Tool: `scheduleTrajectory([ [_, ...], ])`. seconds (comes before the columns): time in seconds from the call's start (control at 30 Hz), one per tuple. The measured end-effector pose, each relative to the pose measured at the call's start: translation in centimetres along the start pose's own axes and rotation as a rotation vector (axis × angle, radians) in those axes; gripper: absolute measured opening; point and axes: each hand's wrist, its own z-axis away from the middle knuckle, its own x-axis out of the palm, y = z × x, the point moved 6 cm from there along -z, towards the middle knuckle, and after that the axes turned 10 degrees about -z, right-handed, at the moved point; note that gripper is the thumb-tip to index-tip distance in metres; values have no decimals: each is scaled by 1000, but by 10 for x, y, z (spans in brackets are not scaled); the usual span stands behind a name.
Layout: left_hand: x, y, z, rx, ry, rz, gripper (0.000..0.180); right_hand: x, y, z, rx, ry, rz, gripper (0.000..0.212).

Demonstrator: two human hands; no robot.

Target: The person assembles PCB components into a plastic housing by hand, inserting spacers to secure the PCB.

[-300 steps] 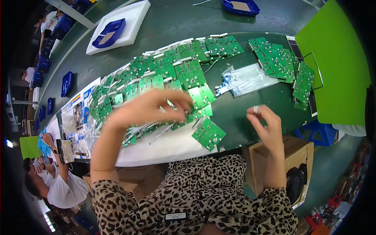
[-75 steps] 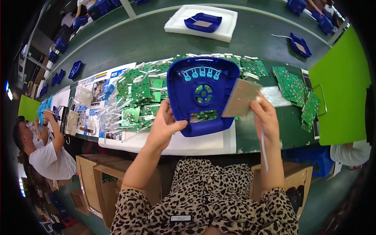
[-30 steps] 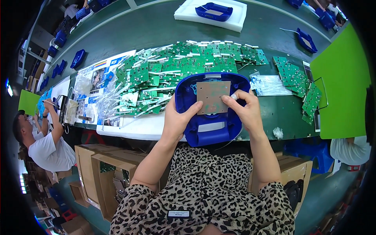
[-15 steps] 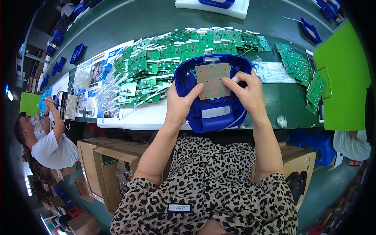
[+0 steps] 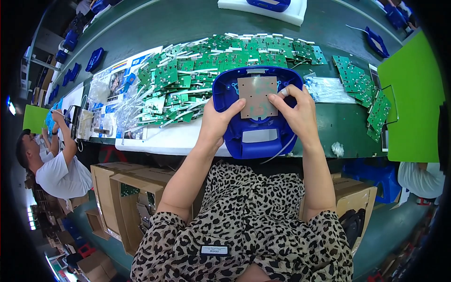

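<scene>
A blue plastic housing (image 5: 260,149) with a handle-like opening is held up at the table's near edge. In its hollow lies a square brown circuit board (image 5: 257,96) with a few small holes; a white connector (image 5: 256,71) shows just above it. My left hand (image 5: 216,123) is closed round the housing's left side, its thumb on the board's left edge. My right hand (image 5: 301,115) is at the right side, thumb on the board's right edge and index finger bent, with a white covering on that finger. Its other fingers are mostly hidden. A pale cable (image 5: 284,149) hangs at the lower right.
Behind the housing lies a wide heap of green circuit boards (image 5: 188,77) with white cables. Clear plastic bags (image 5: 329,89) and more boards (image 5: 357,80) are to the right, beside a lime-green panel (image 5: 411,94). Cardboard boxes (image 5: 105,197) stand below. A co-worker (image 5: 61,174) sits at left.
The board sits slightly straighter in the housing, and my thumbs stay on its edges. The whole view has shifted a little; both hands keep nearly the same hold.
</scene>
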Motion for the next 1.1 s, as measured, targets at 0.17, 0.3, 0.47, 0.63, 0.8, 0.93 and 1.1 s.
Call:
scheduleTrajectory([
  [0.17,-6,5,1,-97,-38,57,35,-7,-40,12,-264,172,155,26],
  [0.3,-4,19,10,-91,-72,113,33,1,-69,32,-678,114,320,25],
  [0.47,-7,35,20,-48,-79,156,31,18,-80,46,-757,-133,604,40],
  [0.63,-14,37,28,-37,-93,118,30,26,-85,53,-712,-282,634,43],
  [0.8,-20,38,28,-38,-72,120,29,28,-92,54,-728,-279,615,42],
  [0.93,-24,39,30,-52,-85,137,29,29,-98,56,-731,-267,619,41],
  [1.1,-25,41,31,-59,-82,136,30,27,-98,54,-726,-291,562,40],
])
